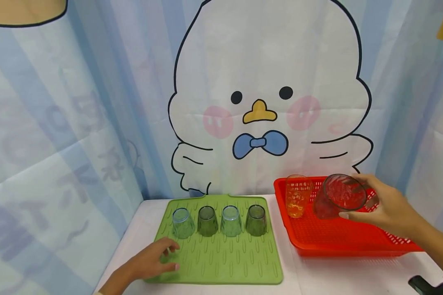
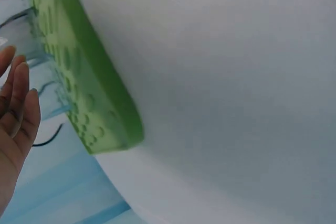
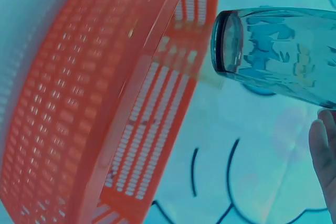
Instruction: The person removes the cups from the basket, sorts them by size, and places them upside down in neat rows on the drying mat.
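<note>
The smoky glass (image 1: 337,198) is tilted above the red basket (image 1: 354,249), toward the right edge of the tabletop (image 1: 317,278), its mouth facing us. We see the right hand (image 1: 387,207) grasping it near the rim, though we cannot tell whether any fingertip reaches inside. The left hand (image 1: 156,256), fingers relaxed and holding nothing, is by the left edge of the green mat (image 1: 214,266). We judge the work well past halfway: four glasses (image 1: 207,221) stand in a row near the mat's far edge, narrow ends up. Left to place there, as we read it, are the smoky glass and the orange glass (image 1: 299,198), which sits in the basket's far left corner.
</note>
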A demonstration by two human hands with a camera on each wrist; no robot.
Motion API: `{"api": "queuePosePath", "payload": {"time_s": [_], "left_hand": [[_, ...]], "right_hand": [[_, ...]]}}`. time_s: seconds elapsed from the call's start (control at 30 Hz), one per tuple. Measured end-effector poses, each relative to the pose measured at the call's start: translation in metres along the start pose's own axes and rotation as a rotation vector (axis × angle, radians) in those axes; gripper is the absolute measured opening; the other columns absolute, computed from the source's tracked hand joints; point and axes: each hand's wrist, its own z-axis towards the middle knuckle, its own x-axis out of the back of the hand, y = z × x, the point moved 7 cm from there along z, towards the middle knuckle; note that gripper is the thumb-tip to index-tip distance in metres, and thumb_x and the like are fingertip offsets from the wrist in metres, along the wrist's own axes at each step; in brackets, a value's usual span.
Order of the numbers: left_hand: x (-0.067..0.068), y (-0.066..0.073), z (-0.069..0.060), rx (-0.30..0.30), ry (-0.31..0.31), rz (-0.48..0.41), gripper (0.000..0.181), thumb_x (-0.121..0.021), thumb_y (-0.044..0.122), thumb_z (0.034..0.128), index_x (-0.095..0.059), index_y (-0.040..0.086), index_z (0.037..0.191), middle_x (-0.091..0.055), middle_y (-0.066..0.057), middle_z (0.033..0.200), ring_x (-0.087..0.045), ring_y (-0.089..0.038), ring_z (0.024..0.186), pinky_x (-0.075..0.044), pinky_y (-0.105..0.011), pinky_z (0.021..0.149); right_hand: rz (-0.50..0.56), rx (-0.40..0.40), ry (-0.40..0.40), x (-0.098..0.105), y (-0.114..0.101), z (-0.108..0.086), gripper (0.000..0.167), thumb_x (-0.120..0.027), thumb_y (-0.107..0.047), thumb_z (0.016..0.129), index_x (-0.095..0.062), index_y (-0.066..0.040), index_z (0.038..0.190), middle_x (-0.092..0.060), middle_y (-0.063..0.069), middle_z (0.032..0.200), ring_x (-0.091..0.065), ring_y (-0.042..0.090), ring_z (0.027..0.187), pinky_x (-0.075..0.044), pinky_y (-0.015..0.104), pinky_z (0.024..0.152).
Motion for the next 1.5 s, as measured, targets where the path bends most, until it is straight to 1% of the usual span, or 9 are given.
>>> {"api": "queuePosePath", "payload": {"time_s": [0.17,0.37,0.5,0.7,0.9,1.0,1.27,1.37,1.5], "left_hand": [[0.0,0.021,0.005,-0.012,-0.003,0.008,0.049,-0.068,0.041,0.0947,-0.058,0.006,0.128,-0.06,-0.009,0.119,-0.06,-0.02,0.094,-0.052,-0.034,0.077],[-0.002,0.056,0.012,-0.047,0.026,0.059,0.044,-0.068,0.043,0.0942,-0.06,0.013,0.126,-0.062,-0.004,0.115,-0.061,-0.017,0.093,-0.052,-0.031,0.075],[-0.003,0.079,0.015,-0.075,0.082,0.11,0.042,-0.068,0.05,0.093,-0.061,0.021,0.123,-0.061,0.006,0.11,-0.059,-0.009,0.092,-0.051,-0.029,0.074],[-0.007,0.113,0.018,-0.178,0.198,0.166,0.041,-0.068,0.051,0.0923,-0.061,0.022,0.121,-0.057,0.013,0.105,-0.055,-0.002,0.09,-0.051,-0.026,0.075],[-0.012,0.145,0.021,-0.247,0.276,0.155,0.042,-0.072,0.044,0.0907,-0.061,0.022,0.124,-0.057,0.014,0.106,-0.055,-0.004,0.092,-0.051,-0.025,0.077],[-0.013,0.159,0.021,-0.284,0.309,0.138,0.043,-0.072,0.044,0.091,-0.06,0.023,0.126,-0.057,0.014,0.109,-0.056,-0.005,0.094,-0.051,-0.026,0.078],[-0.016,0.179,0.024,-0.328,0.306,0.022,0.046,-0.068,0.048,0.0938,-0.055,0.024,0.131,-0.058,0.011,0.117,-0.058,-0.009,0.101,-0.052,-0.03,0.083],[-0.019,0.186,0.024,-0.36,0.279,-0.012,0.05,-0.068,0.046,0.0939,-0.051,0.024,0.135,-0.058,0.008,0.123,-0.058,-0.011,0.107,-0.053,-0.032,0.087],[-0.024,0.196,0.025,-0.344,0.217,-0.069,0.058,-0.071,0.046,0.0917,-0.047,0.026,0.14,-0.056,0.008,0.129,-0.057,-0.011,0.113,-0.052,-0.033,0.092]], "right_hand": [[0.033,-0.032,0.013,-0.003,-0.023,-0.009,0.086,-0.097,-0.018,0.062,-0.054,-0.018,0.136,-0.056,-0.008,0.113,-0.058,0.008,0.074,-0.053,0.021,0.056],[0.03,-0.015,0.037,-0.006,-0.051,-0.018,0.089,-0.099,-0.019,0.058,-0.055,-0.02,0.136,-0.056,-0.008,0.116,-0.06,0.008,0.073,-0.054,0.021,0.057],[0.031,0.043,0.043,-0.011,-0.072,-0.023,0.092,-0.1,-0.022,0.055,-0.055,-0.019,0.135,-0.06,-0.008,0.113,-0.06,0.006,0.074,-0.052,0.017,0.059],[0.06,0.141,0.04,-0.02,-0.101,-0.029,0.093,-0.101,-0.02,0.053,-0.056,-0.016,0.134,-0.063,-0.01,0.113,-0.06,0.002,0.076,-0.051,0.013,0.063],[0.091,0.148,0.002,-0.031,-0.119,-0.038,0.096,-0.099,-0.014,0.054,-0.053,-0.017,0.138,-0.062,-0.008,0.116,-0.06,0.001,0.079,-0.053,0.014,0.064],[0.105,0.125,-0.024,-0.037,-0.126,-0.042,0.093,-0.099,-0.021,0.058,-0.052,-0.02,0.138,-0.062,-0.007,0.116,-0.06,0.001,0.079,-0.054,0.017,0.064],[0.145,0.118,-0.076,-0.05,-0.139,-0.05,0.092,-0.097,-0.036,0.063,-0.049,-0.024,0.141,-0.062,-0.009,0.116,-0.06,0.003,0.091,-0.056,0.022,0.067],[0.135,0.103,-0.099,-0.058,-0.142,-0.053,0.09,-0.095,-0.042,0.065,-0.049,-0.027,0.14,-0.06,-0.012,0.118,-0.059,0.002,0.096,-0.057,0.022,0.069],[0.123,0.042,-0.138,-0.07,-0.143,-0.057,0.086,-0.092,-0.049,0.065,-0.048,-0.034,0.138,-0.06,-0.017,0.117,-0.058,0.0,0.098,-0.056,0.022,0.071]]}}
